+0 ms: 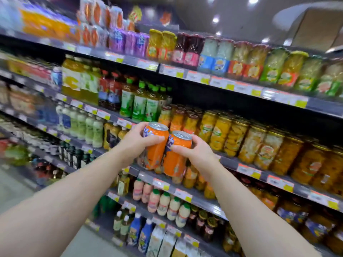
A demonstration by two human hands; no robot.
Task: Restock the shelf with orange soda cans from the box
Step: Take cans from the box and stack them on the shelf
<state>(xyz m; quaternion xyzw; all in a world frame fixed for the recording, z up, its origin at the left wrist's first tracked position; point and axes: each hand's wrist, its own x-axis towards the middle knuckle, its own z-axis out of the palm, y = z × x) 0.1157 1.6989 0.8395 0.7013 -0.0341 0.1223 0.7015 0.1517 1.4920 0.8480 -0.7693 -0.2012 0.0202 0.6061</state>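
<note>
Facing tiered store shelving (230, 196) under ceiling spotlights; left hand (138, 140) gripping one orange soda can (155, 154), right hand (194, 151) another (175, 158), touching, centre frame; fruit jars (259, 149) at 3 o'clock.

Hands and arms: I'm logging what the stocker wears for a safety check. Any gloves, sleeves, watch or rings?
None show. The left hand and right hand are bare, without gloves or visible rings. Both forearms are uncovered up to the frame's edge, with no sleeve, watch or wristband in view.
</note>
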